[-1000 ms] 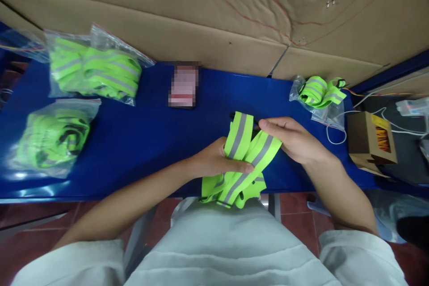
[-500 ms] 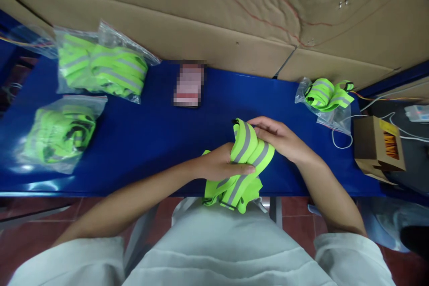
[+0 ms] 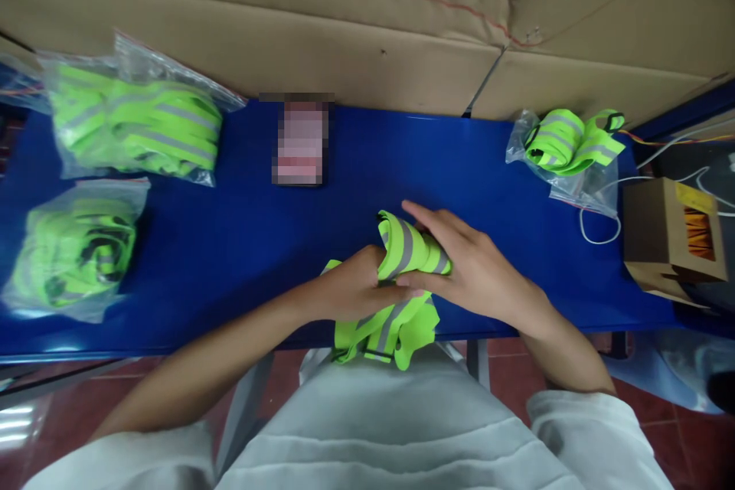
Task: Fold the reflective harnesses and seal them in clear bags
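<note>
A yellow-green strap bundle with grey stripes point(image 3: 406, 246) is held between both hands near the front edge of the blue table point(image 3: 246, 245). My left hand point(image 3: 359, 283) is closed round its left side, the thumb pointing right. My right hand point(image 3: 465, 264) wraps the right side, thumb below and fingers over the top; its thumb meets the left thumb. Loose strap ends point(image 3: 390, 329) hang below the hands over the table edge, in front of my clothing. The palm sides of both hands are hidden.
Two clear bags of similar straps, one behind point(image 3: 138, 122) and one nearer point(image 3: 77, 253), lie at left. A blurred-out rectangular object point(image 3: 299, 142) lies at the back. At right are a strap roll on a bag point(image 3: 556, 139), a cardboard box point(image 3: 660, 233) and cables. Cardboard point(image 3: 276, 38) lines the back.
My right hand has moved over the bundle's right side and now wraps it, its thumb meeting the left one. The upper straps look more tightly gathered. The view has shifted slightly.
</note>
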The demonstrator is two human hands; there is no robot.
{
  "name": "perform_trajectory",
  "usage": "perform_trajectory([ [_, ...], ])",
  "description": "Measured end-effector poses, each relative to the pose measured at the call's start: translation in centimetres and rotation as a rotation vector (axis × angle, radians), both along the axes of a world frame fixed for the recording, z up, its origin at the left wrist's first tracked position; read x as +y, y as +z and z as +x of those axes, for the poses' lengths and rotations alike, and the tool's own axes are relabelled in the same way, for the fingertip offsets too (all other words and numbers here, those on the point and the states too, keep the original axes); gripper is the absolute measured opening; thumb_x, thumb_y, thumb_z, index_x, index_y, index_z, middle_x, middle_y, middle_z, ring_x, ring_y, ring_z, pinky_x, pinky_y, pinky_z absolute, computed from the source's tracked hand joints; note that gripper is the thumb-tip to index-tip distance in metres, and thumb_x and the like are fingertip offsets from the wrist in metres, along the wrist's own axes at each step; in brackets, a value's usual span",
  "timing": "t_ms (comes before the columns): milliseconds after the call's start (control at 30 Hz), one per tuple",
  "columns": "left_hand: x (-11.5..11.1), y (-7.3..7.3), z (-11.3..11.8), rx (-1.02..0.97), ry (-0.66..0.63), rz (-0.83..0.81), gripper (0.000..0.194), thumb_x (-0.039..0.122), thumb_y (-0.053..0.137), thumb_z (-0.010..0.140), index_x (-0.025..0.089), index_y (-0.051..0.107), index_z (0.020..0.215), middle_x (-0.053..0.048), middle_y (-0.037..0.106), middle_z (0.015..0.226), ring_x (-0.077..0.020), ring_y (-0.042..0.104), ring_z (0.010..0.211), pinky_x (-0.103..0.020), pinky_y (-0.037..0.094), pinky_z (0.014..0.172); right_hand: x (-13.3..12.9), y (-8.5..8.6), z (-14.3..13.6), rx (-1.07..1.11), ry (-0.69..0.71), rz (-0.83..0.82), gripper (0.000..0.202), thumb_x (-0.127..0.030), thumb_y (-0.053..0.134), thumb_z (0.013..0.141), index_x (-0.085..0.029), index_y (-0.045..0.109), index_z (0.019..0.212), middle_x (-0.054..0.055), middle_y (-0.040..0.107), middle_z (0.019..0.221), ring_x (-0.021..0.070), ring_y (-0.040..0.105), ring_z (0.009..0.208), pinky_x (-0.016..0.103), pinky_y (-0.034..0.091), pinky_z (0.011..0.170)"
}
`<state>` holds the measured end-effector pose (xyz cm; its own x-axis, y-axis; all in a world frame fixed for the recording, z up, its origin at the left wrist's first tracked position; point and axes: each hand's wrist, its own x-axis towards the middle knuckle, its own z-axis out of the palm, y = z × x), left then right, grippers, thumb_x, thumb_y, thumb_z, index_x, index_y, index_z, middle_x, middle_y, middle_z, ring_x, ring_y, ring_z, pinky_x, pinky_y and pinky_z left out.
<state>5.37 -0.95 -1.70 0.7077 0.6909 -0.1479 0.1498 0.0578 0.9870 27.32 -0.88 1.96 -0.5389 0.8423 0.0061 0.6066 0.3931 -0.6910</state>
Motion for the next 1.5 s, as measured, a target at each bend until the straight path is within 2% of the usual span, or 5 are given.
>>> perform_trajectory([
  [333, 0.3, -0.5, 0.7, -0.167, 0.142, -0.769, 0.050, 0.031, 0.100, 0.064, 0.017, 0.074, 0.105, -0.002, 0.077, 0.095, -0.0190, 0.072, 0.087, -0.032, 0.057, 0.083, 1.0, -1.3, -0.6, 0.208, -0.091, -0.051, 0.028, -0.045, 0.067, 0.102, -0.018, 0.074, 0.096, 0.000, 0.070, 0.076, 0.0119, 0.058, 0.063, 0.026, 0.044, 0.062],
  [567, -0.1, -1.3, 1.1, -0.147, 0.161, -0.539, 0.040, 0.032, 0.090, 0.078, 0.017, 0.072, 0.109, -0.003, 0.075, 0.100, -0.0216, 0.070, 0.098, -0.032, 0.054, 0.087, 1.5, -2.4, -0.6, 0.196, -0.057, -0.202, 0.064, -0.047, 0.079, 0.092, -0.023, 0.059, 0.148, 0.004, 0.078, 0.121, 0.0184, 0.074, 0.094, 0.027, 0.054, 0.083],
  [967, 0.1, -0.2, 1.0, -0.176, 0.142, -0.891, 0.044, 0.036, 0.100, 0.064, 0.013, 0.080, 0.097, -0.007, 0.081, 0.089, -0.0209, 0.075, 0.082, -0.033, 0.061, 0.080, 1.0, -1.8, -0.8, 0.431, -0.370, -0.146, 0.028, -0.046, 0.076, 0.093, -0.019, 0.081, 0.097, -0.001, 0.075, 0.082, 0.0140, 0.063, 0.071, 0.026, 0.048, 0.065],
  [1267, 0.1, -0.9, 0.5, -0.011, -0.040, -0.366, 0.047, 0.052, 0.086, 0.082, 0.014, 0.077, 0.109, -0.006, 0.079, 0.104, -0.0225, 0.071, 0.095, -0.032, 0.057, 0.085, 2.2, -1.5, 0.1, 0.787, -0.479, -0.908, 0.039, -0.052, 0.089, 0.077, -0.019, 0.084, 0.096, 0.005, 0.081, 0.086, 0.0228, 0.077, 0.079, 0.032, 0.061, 0.076],
  [1500, 0.5, -1.3, 0.1, -0.053, -0.126, -0.221, 0.042, 0.049, 0.075, 0.092, 0.015, 0.071, 0.116, -0.007, 0.076, 0.114, -0.0247, 0.069, 0.108, -0.034, 0.054, 0.094, 2.4, -2.0, 0.1, 0.747, -0.414, -0.916, 0.040, -0.050, 0.086, 0.083, -0.022, 0.080, 0.110, 0.004, 0.082, 0.098, 0.0198, 0.076, 0.085, 0.030, 0.059, 0.080],
])
